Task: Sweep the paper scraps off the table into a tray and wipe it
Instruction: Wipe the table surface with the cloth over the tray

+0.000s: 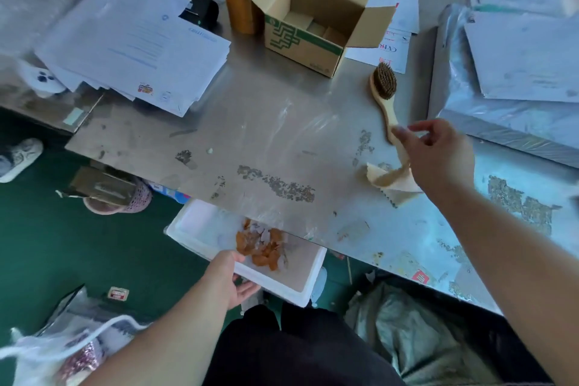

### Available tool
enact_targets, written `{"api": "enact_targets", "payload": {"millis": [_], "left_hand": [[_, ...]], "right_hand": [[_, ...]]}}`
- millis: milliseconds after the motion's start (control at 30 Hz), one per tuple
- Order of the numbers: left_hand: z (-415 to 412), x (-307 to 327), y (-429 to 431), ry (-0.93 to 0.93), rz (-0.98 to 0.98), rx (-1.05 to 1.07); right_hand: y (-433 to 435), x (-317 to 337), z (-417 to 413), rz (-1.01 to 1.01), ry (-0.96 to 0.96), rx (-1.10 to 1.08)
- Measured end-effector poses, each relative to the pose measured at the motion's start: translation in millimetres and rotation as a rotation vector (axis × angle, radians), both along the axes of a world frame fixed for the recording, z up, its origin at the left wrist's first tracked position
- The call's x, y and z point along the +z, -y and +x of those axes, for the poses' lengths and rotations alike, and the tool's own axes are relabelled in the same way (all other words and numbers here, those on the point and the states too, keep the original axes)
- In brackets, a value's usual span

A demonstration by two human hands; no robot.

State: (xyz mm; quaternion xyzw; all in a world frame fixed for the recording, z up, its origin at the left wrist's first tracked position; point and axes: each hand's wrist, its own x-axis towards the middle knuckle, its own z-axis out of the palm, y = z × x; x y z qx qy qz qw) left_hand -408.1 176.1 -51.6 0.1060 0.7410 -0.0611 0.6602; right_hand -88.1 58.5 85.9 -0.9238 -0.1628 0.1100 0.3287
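Nearest me, my left hand (230,279) grips the near rim of the white rectangular foam tray (200,222), thumb over the edge and fingers curled underneath, clamped on it. I hold the tray just below the table edge, partly tucked under it. The foam looks very light and stiff but crumbly, so I judge the rim is the right place to hold, firmly yet without squeezing hard enough to dent it.

Inside the tray lies a heap of orange-brown and pale paper scraps (263,247), gathered toward the table side; the rest of its floor is bare. The scraps look thin and featherweight, so a jolt or a draught could scatter them, and the tray wants keeping level.

Farther out, on the dull grey metal table (266,122), my right hand (438,150) hangs above the end of the wooden-handled bristle brush (384,94), fingers loosely spread and holding nothing. Right under it lies a crumpled cream cloth (391,180), soft and limp, best gathered in a bunch for wiping. Flaky brown patches mark the tabletop; whether they are scraps or worn residue I cannot tell.

Beyond stands an open brown cardboard box with green print (300,41); its contents are unclear.
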Motion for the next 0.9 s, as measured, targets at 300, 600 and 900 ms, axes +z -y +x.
{"api": "enact_targets", "payload": {"millis": [300, 600, 900], "left_hand": [[-9, 3, -7, 0.035, -0.029, 0.011], [-13, 1, -13, 0.020, -0.068, -0.004], [-13, -8, -15, 0.034, -0.069, 0.035]], "right_hand": [[-84, 55, -6, 0.385, -0.229, -0.122], [-148, 68, 21, 0.843, -0.762, -0.254], [-79, -55, 39, 0.120, -0.641, -0.484]]}}
